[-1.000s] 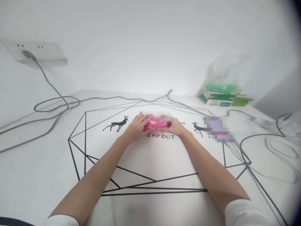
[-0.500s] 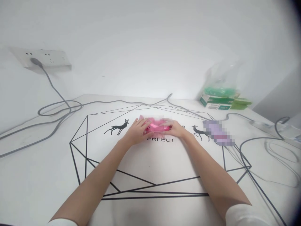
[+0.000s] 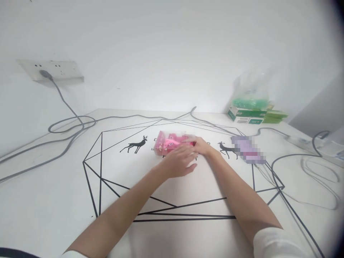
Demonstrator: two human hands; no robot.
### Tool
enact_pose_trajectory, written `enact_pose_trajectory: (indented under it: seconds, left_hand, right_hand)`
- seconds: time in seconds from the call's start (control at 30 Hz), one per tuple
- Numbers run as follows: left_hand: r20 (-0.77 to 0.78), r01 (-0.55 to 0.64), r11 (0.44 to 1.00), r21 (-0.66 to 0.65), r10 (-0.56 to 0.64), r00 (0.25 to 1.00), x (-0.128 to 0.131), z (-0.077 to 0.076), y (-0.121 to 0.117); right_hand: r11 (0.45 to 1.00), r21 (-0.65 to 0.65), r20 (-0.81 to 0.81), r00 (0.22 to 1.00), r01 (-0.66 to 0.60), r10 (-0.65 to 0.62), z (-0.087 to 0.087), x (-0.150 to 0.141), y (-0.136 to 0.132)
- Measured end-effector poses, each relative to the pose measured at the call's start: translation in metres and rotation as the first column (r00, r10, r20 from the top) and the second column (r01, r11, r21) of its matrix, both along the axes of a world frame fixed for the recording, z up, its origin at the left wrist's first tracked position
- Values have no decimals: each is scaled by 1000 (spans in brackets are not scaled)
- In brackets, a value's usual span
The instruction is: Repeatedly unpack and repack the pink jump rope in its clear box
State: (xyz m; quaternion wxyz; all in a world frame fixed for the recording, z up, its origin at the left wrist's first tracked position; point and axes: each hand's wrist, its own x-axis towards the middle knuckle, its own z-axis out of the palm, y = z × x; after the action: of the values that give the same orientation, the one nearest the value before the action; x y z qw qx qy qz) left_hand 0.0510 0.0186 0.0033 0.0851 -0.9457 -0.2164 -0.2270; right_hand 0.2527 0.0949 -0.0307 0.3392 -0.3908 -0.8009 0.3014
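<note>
A small clear packet with pink contents lies on the white table over the printed lettering. My right hand pinches the packet's right end. My left hand hovers just in front of the packet, fingers stretched out to the right and slightly blurred, holding nothing. A blurred-out purple object lies to the right of my right hand.
Grey cables loop across the back left from a wall socket. More cables coil at the right. Green and white boxes under a clear bag stand at the back right. Black line drawings and deer figures cover the table.
My left hand has let go of the packet's left end and moved right and toward me. The packet's left end now shows. My right hand stays on the right end.
</note>
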Motion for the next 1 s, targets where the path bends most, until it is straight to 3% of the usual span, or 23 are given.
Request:
enact_pose_trajectory:
  seconds: [0.17, 0.33, 0.47, 0.63, 1.0]
  left_hand:
    - [-110, 11, 999, 54, -5, 994, 21, -11, -9]
    - [-326, -95, 991, 98, 122, 937, 20, -11, -12]
    - [-416, -214, 964, 159, 262, 871, 37, -16, -25]
    - [-339, -371, 925, 84, 376, 862, 54, -33, -33]
    - [-137, -319, 945, -67, 308, 941, 46, -64, -22]
  right_hand:
    - [1000, 5, 21, 1000, -7, 6, -4, 2, 4]
    - [1000, -22, 23, 1000, 10, -10, -1, 0, 2]
    - [1000, -30, 39, 999, 7, -6, 0, 1, 2]
    - [999, -44, 51, 999, -13, 15, 3, 2, 4]
    - [999, -9, 47, 998, -31, 31, 1, 0, 5]
